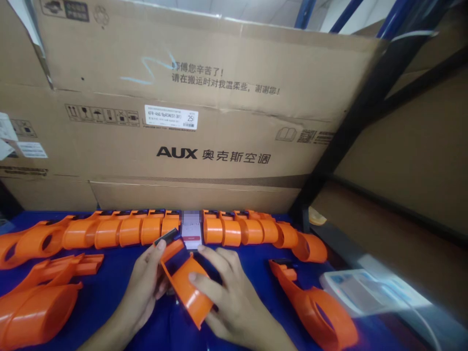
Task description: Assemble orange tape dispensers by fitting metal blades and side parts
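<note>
A person's two bare hands meet over a blue tabletop (120, 273), grasping one orange plastic piece (185, 285) between them. The left hand (144, 280) pinches its dark end (169, 238), thumb laid on top; the right hand (224, 292) holds the curved cup, thumb pressed on its outer face, the remaining fingers partly hidden behind. The piece is tilted, raised in front of the middle of the tabletop's back edge.

Good handling here would likely mean steadying the narrow end with the left hand while the right turns the cup, pressing lightly so the thin-looking wall does not flex, and keeping the part clear of the phone (192, 236) just beyond the fingers.

That phone sits at the back edge, screen lit, between a left row of orange pieces (129, 231) and a right row of orange pieces (231, 233), both lined along the edge. A cluster of orange pieces (32, 317) lies toward the front left corner, and a single loop-ended piece (310, 309) lies near the right edge, beside a blurred white device (349, 290). Behind stands a printed cardboard panel (226, 122).
</note>
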A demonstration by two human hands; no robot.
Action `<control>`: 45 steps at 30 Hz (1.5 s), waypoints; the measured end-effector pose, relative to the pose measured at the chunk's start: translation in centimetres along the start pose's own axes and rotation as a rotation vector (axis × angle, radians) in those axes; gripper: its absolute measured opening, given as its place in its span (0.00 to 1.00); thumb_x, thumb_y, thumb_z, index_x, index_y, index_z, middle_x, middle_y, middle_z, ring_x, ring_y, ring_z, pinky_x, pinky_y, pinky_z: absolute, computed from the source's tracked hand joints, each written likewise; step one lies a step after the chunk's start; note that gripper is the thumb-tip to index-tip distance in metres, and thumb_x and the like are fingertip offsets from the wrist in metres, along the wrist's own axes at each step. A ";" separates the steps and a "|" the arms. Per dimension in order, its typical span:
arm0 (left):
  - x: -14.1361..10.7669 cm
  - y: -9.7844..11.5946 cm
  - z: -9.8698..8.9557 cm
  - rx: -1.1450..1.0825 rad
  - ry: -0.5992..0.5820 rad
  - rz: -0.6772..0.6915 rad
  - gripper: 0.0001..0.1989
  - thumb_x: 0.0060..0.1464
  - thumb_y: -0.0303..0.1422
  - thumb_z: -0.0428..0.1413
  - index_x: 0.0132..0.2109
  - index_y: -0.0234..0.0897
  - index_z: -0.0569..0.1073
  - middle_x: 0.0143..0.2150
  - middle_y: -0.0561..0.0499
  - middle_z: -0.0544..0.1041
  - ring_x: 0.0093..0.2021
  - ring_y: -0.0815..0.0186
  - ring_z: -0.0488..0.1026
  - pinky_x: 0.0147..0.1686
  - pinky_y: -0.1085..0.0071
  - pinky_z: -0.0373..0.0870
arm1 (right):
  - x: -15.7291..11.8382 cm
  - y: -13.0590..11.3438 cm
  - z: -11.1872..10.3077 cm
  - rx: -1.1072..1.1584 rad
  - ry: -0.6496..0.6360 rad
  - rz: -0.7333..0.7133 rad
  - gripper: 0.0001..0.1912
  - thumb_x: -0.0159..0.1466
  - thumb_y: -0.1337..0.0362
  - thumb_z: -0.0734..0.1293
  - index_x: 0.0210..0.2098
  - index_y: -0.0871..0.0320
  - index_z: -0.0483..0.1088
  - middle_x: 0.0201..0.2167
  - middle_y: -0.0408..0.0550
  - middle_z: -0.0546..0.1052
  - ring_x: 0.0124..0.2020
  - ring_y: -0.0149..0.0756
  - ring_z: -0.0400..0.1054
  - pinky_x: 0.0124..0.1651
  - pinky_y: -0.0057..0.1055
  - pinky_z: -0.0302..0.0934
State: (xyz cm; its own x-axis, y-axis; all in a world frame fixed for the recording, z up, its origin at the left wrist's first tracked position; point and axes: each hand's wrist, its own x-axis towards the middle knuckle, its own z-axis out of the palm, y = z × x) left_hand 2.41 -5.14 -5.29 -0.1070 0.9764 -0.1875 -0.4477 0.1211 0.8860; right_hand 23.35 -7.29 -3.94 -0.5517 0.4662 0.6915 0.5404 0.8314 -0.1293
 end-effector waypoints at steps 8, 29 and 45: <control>0.6 -1.1 -0.9 0.223 -0.184 0.219 0.19 0.61 0.50 0.59 0.51 0.44 0.68 0.22 0.62 0.67 0.15 0.72 0.63 0.13 0.79 0.59 | 0.4 0.8 0.0 0.104 0.195 0.116 0.41 0.59 0.66 0.75 0.66 0.57 0.54 0.60 0.61 0.70 0.59 0.54 0.65 0.60 0.53 0.64; -2.8 2.3 -2.7 1.447 -0.351 1.595 0.22 0.59 0.28 0.58 0.60 0.39 0.71 0.54 0.38 0.74 0.43 0.55 0.77 0.38 0.59 0.80 | -0.6 1.7 0.9 -0.038 0.058 -0.140 0.31 0.70 0.58 0.68 0.68 0.58 0.57 0.63 0.60 0.72 0.48 0.50 0.65 0.49 0.47 0.64; -4.6 6.9 -19.4 1.957 -0.270 1.455 0.33 0.56 0.37 0.65 0.68 0.44 0.69 0.66 0.34 0.73 0.60 0.41 0.75 0.51 0.50 0.79 | 0.8 0.8 -0.9 0.028 0.240 0.085 0.33 0.65 0.74 0.66 0.67 0.54 0.57 0.58 0.59 0.66 0.58 0.52 0.65 0.57 0.51 0.65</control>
State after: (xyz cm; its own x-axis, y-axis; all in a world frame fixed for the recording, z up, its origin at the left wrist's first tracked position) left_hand -17.34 -12.30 -6.56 0.6693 0.5360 0.5144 0.7402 -0.5406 -0.3998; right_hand 23.94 -6.56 -2.82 -0.3366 0.4522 0.8260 0.5583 0.8022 -0.2116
